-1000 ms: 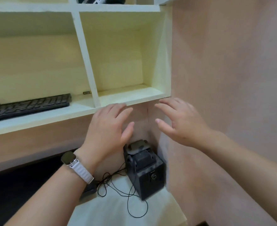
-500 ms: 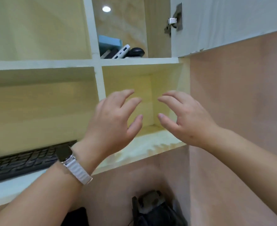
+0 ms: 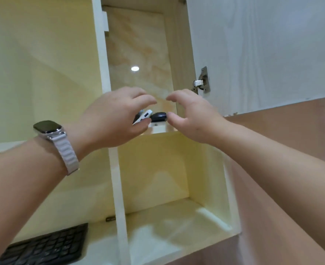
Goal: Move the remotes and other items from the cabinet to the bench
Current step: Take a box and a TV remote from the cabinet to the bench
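two empty grips hover before the upper shelf [image 3: 158, 129]: left grip [image 3: 115, 119] and right grip [image 3: 193, 119], fingers spread and loosely curved. a remote [image 3: 145, 116] and a mouse [image 3: 158, 116] lie at the shelf front, between them. probably best: one item per grip, wrap its sides, lift clear of the edge.

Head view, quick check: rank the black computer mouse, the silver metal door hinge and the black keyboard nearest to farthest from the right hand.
1. Black computer mouse: upper shelf, beside the thumb of the right hand.
2. Silver metal door hinge: on the door, above the hand.
3. Black keyboard: lower shelf, bottom left.
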### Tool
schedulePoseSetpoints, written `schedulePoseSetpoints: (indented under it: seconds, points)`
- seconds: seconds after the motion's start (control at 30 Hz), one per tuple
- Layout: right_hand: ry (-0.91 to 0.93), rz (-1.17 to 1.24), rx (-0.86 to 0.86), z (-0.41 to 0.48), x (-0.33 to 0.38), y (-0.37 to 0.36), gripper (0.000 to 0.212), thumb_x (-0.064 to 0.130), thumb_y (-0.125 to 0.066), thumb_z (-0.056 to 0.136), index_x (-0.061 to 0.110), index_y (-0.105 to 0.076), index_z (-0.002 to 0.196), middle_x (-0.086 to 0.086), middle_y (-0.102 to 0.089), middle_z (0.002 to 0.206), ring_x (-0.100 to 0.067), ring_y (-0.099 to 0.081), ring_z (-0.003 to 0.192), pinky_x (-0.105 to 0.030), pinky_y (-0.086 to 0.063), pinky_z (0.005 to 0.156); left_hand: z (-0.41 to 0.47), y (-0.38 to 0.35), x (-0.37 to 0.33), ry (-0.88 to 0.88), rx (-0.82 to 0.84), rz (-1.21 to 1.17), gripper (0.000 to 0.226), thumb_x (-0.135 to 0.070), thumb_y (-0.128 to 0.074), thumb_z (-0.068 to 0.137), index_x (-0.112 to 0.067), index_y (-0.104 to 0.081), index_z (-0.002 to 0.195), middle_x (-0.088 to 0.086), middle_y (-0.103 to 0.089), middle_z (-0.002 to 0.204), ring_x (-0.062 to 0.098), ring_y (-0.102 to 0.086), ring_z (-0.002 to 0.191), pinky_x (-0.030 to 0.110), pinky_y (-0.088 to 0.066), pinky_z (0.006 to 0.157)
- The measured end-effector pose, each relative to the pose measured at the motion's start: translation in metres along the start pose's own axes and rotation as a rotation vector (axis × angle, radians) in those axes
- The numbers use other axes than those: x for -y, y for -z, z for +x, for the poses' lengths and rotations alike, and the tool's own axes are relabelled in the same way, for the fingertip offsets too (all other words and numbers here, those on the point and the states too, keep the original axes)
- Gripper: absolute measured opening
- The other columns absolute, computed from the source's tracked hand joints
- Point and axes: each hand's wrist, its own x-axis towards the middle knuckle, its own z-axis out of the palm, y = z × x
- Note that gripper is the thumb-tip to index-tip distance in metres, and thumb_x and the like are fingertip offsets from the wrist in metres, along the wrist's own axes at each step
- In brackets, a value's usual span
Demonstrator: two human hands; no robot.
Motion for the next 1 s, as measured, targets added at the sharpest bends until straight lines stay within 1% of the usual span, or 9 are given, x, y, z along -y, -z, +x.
schedulePoseSetpoints:
  seconds: [0.1, 0.17, 0.23, 0.33, 0.43, 0.6, 0.77, 0.87, 1.0]
  points:
    - [-0.050, 0.087, 0.103, 0.026, -0.006, -0.005, 0.043, 0.038, -0.057, 0.088, 0.028, -0.053, 0.129, 0.005, -0.054, 0.129, -0.014, -0.053, 0.110, -0.034, -0.046, 0.089, 0.024, -0.001, 0.015, -0.021, 0.159, 0.108, 0.043, -0.044, -0.048, 0.089, -0.027, -0.055, 0.129, 0.001, -0.063, 0.119, 0.027, -0.061, 0.102, 0.037, -0.050, 0.071]
    - [-0.063, 0.109, 0.192, 0.038, -0.009, -0.008, 0.043, 0.038, -0.058, 0.088, 0.027, -0.053, 0.130, 0.004, -0.055, 0.130, -0.013, -0.053, 0.102, -0.029, -0.042, 0.082, 0.039, -0.001, 0.021, 0.004, 0.283, 0.223, 0.045, -0.044, -0.051, 0.090, -0.031, -0.050, 0.133, -0.002, -0.061, 0.122, 0.024, -0.059, 0.105, 0.034, -0.046, 0.072]
    - [-0.049, 0.090, 0.285, 0.045, -0.014, -0.011, 0.046, 0.040, -0.058, 0.088, 0.027, -0.052, 0.132, 0.004, -0.054, 0.134, -0.014, -0.053, 0.103, -0.027, -0.039, 0.081, 0.050, 0.000, 0.023, 0.026, 0.402, 0.336, 0.044, -0.043, -0.051, 0.092, -0.032, -0.048, 0.134, -0.005, -0.059, 0.124, 0.023, -0.058, 0.107, 0.033, -0.045, 0.071]
    - [-0.036, 0.123, 0.368, 0.050, -0.022, -0.013, 0.047, 0.041, -0.061, 0.086, 0.029, -0.053, 0.131, 0.007, -0.056, 0.133, -0.014, -0.056, 0.106, -0.027, -0.044, 0.080, 0.062, -0.001, 0.022, 0.056, 0.498, 0.446, 0.042, -0.046, -0.048, 0.093, -0.035, -0.044, 0.134, -0.007, -0.058, 0.125, 0.021, -0.059, 0.108, 0.030, -0.043, 0.066]
    - [0.005, 0.205, 0.403, 0.054, -0.026, -0.016, 0.033, 0.036, -0.065, 0.084, 0.029, -0.062, 0.116, 0.010, -0.065, 0.113, -0.011, -0.062, 0.090, -0.025, -0.049, 0.069, 0.069, -0.008, 0.022, 0.114, 0.596, 0.542, 0.043, -0.047, -0.048, 0.092, -0.037, -0.043, 0.134, -0.009, -0.060, 0.120, 0.019, -0.061, 0.103, 0.028, -0.039, 0.058]
    - [0.065, 0.220, 0.369, 0.059, -0.029, -0.020, 0.015, 0.029, -0.067, 0.085, 0.026, -0.069, 0.100, 0.011, -0.064, 0.082, -0.008, -0.055, 0.066, -0.023, -0.036, 0.051, 0.076, -0.019, 0.022, 0.175, 0.734, 0.618, 0.035, -0.040, -0.048, 0.088, -0.034, -0.052, 0.122, -0.003, -0.066, 0.105, 0.024, -0.063, 0.091, 0.027, -0.043, 0.058]
    - [0.083, 0.151, 0.272, 0.055, -0.029, -0.021, 0.014, 0.025, -0.059, 0.087, 0.027, -0.067, 0.098, 0.007, -0.063, 0.086, -0.008, -0.054, 0.070, -0.026, -0.038, 0.053, 0.074, -0.017, 0.021, 0.190, 0.701, 0.616, 0.025, -0.030, -0.046, 0.089, -0.030, -0.055, 0.112, -0.003, -0.066, 0.096, 0.023, -0.062, 0.084, 0.027, -0.035, 0.051]
    - [0.066, 0.115, 0.199, 0.049, -0.030, -0.018, 0.020, 0.025, -0.054, 0.086, 0.027, -0.066, 0.102, 0.003, -0.065, 0.096, -0.019, -0.059, 0.083, -0.033, -0.052, 0.068, 0.066, -0.015, 0.020, 0.167, 0.593, 0.605, 0.020, -0.030, -0.047, 0.087, -0.027, -0.054, 0.105, -0.005, -0.064, 0.090, 0.022, -0.060, 0.080, 0.027, -0.029, 0.046]
    - [0.037, 0.081, 0.108, 0.036, -0.033, -0.010, 0.015, 0.022, -0.054, 0.087, 0.020, -0.059, 0.102, -0.001, -0.064, 0.099, -0.025, -0.059, 0.089, -0.038, -0.053, 0.073, 0.051, -0.019, 0.016, 0.140, 0.379, 0.556, 0.011, -0.024, -0.052, 0.081, -0.019, -0.049, 0.091, -0.003, -0.057, 0.078, 0.023, -0.053, 0.069, 0.027, -0.020, 0.044]
